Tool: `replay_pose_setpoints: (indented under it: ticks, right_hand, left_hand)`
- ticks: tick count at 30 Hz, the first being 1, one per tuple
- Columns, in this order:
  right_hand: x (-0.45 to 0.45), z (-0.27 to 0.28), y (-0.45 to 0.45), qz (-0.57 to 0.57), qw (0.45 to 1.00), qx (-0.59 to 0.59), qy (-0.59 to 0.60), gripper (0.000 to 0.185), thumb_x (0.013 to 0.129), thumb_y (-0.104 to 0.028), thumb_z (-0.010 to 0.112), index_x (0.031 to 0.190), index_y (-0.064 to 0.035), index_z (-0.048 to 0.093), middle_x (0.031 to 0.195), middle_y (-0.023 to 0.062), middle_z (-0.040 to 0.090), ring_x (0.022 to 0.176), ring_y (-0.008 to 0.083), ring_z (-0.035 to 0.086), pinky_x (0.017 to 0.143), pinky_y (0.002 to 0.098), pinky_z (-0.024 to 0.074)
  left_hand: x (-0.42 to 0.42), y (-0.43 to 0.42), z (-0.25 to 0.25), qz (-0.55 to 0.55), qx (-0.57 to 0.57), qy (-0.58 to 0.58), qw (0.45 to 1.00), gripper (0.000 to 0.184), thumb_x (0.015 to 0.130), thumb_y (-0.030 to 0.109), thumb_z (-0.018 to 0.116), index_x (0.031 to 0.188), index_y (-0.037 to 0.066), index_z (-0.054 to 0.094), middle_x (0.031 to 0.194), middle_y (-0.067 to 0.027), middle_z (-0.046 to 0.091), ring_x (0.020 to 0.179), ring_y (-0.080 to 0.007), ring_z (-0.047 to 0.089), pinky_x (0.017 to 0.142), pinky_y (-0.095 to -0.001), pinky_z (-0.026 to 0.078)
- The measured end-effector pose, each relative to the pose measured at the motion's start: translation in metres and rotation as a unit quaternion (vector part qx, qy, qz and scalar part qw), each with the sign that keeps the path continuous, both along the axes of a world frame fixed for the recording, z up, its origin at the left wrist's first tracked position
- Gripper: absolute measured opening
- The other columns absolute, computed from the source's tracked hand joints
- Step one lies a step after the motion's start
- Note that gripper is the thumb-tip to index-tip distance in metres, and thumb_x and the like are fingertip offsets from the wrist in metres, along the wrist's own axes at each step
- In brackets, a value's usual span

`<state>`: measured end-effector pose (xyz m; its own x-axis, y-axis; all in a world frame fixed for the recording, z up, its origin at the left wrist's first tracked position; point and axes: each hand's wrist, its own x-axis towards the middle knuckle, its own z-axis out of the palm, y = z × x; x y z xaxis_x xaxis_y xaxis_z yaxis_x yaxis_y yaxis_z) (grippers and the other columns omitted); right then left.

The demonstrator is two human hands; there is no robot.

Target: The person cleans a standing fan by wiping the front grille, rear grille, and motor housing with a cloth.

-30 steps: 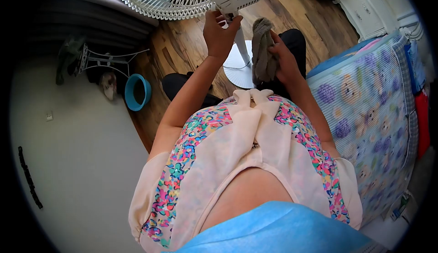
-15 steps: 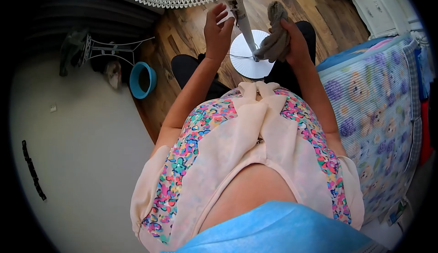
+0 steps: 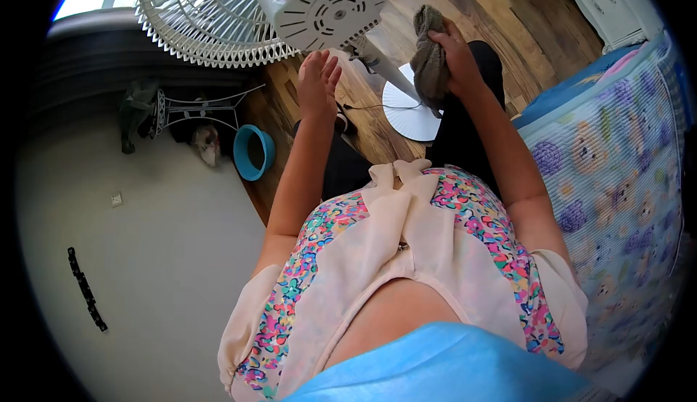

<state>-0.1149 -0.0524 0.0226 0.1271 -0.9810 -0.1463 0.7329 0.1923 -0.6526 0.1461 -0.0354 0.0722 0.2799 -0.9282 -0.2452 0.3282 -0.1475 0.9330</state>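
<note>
A white standing fan fills the top of the view, with its cage (image 3: 210,17) at the left and its motor housing (image 3: 330,10) beside it. My left hand (image 3: 318,86) is just below the housing, palm up with its fingers apart, holding nothing. In my right hand (image 3: 457,57) a grey-brown cloth (image 3: 430,57) hangs bunched, to the right of the fan's pole (image 3: 388,68). The round white fan base (image 3: 403,108) rests on the wooden floor, partly hidden by the cloth and my leg.
A blue basin (image 3: 254,153) stands on the floor at the left, near a white metal rack (image 3: 200,108). To the right is a bed with a patterned quilt (image 3: 602,162). A white cabinet (image 3: 606,3) stands at the upper right. A dark curtain (image 3: 87,50) hangs at the upper left.
The fan head has come lower and further left in view. My left hand has left the fan's neck, moved left and opened. My right hand still holds the cloth, which hangs more upright than half a second ago.
</note>
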Motion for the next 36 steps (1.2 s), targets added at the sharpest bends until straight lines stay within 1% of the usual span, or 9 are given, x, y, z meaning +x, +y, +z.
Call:
replay_pose_setpoints:
  ticks: [7,11,14,17,20,25,28,31,36]
  right_hand:
    - [0.014,-0.001,-0.051,0.078,0.994,-0.011,-0.073,0.029,0.091,-0.024,0.068,0.114,-0.0086,0.057,0.087,0.0025,0.060,0.072,0.0118,0.062,0.063,0.0316,0.0549]
    - [0.029,-0.011,-0.088,0.127,0.988,0.020,-0.080,0.017,0.090,-0.026,0.068,0.093,-0.0110,0.062,0.079,0.0018,0.061,0.062,0.0124,0.060,0.057,0.0314,0.0532]
    - [0.039,-0.022,-0.105,0.176,0.982,-0.018,-0.060,0.021,0.094,-0.028,0.060,0.101,-0.0085,0.061,0.080,0.0011,0.063,0.066,0.0121,0.065,0.059,0.0321,0.0574]
    - [0.041,-0.016,-0.110,0.194,0.978,-0.016,-0.072,0.023,0.093,-0.029,0.060,0.102,-0.0085,0.065,0.084,0.0041,0.067,0.069,0.0143,0.067,0.063,0.0331,0.0589]
    - [0.047,-0.025,-0.119,0.223,0.964,-0.034,-0.143,0.028,0.096,-0.030,0.054,0.104,-0.0066,0.067,0.090,0.0070,0.071,0.075,0.0174,0.069,0.070,0.0341,0.0596]
    - [0.060,-0.032,-0.127,0.261,0.939,-0.058,-0.215,0.035,0.100,-0.029,0.046,0.108,-0.0032,0.067,0.095,0.0081,0.073,0.081,0.0198,0.070,0.079,0.0345,0.0588]
    - [0.054,-0.035,-0.118,0.288,0.931,-0.041,-0.218,0.034,0.100,-0.029,0.046,0.108,-0.0026,0.067,0.095,0.0080,0.073,0.083,0.0189,0.070,0.079,0.0339,0.0588]
    - [0.056,-0.028,-0.118,0.288,0.934,-0.060,-0.201,0.032,0.101,-0.027,0.046,0.114,-0.0039,0.064,0.096,0.0068,0.072,0.083,0.0174,0.070,0.078,0.0318,0.0586]
    - [0.071,-0.004,-0.106,0.202,0.967,-0.070,-0.136,0.033,0.103,-0.023,0.045,0.132,-0.0088,0.050,0.114,0.0046,0.066,0.092,0.0137,0.068,0.080,0.0301,0.0587]
  left_hand:
    - [0.016,0.009,0.000,-0.032,-0.002,0.086,0.996,0.034,0.100,0.020,0.059,0.130,0.007,0.050,0.124,-0.0066,0.059,0.108,-0.0260,0.059,0.091,-0.0388,0.050]
    - [0.012,0.048,0.008,0.028,0.018,-0.197,0.980,0.023,0.101,0.012,0.052,0.120,0.002,0.060,0.117,-0.0120,0.063,0.104,-0.0258,0.060,0.087,-0.0377,0.049]
    - [0.003,0.072,0.024,0.038,-0.114,-0.548,0.828,0.021,0.099,0.009,0.054,0.112,-0.004,0.063,0.107,-0.0122,0.066,0.096,-0.0273,0.062,0.083,-0.0367,0.050]
    - [0.006,0.081,0.029,-0.004,-0.211,-0.688,0.695,0.020,0.097,0.007,0.055,0.109,-0.008,0.061,0.103,-0.0131,0.066,0.091,-0.0305,0.062,0.082,-0.0374,0.049]
    - [-0.003,0.096,0.045,-0.094,-0.145,-0.626,0.761,0.021,0.092,0.001,0.057,0.111,-0.005,0.061,0.107,-0.0159,0.065,0.094,-0.0322,0.062,0.083,-0.0374,0.049]
    - [-0.031,0.119,0.046,-0.246,-0.304,-0.567,0.724,0.034,0.085,-0.004,0.060,0.119,-0.004,0.059,0.114,-0.0172,0.064,0.104,-0.0354,0.062,0.091,-0.0432,0.051]
    - [-0.065,0.096,0.050,-0.286,-0.300,-0.563,0.715,0.053,0.087,-0.001,0.058,0.138,-0.008,0.045,0.138,-0.0243,0.050,0.126,-0.0406,0.051,0.107,-0.0459,0.041]
    - [-0.092,0.061,0.044,-0.243,-0.287,-0.563,0.736,0.075,0.088,0.008,0.058,0.152,-0.009,0.022,0.156,-0.0315,0.025,0.143,-0.0462,0.029,0.117,-0.0501,0.027]
    - [-0.102,0.018,0.058,-0.115,-0.302,-0.648,0.690,0.081,0.088,0.012,0.059,0.153,-0.009,0.016,0.158,-0.0338,0.014,0.147,-0.0488,0.018,0.118,-0.0532,0.019]
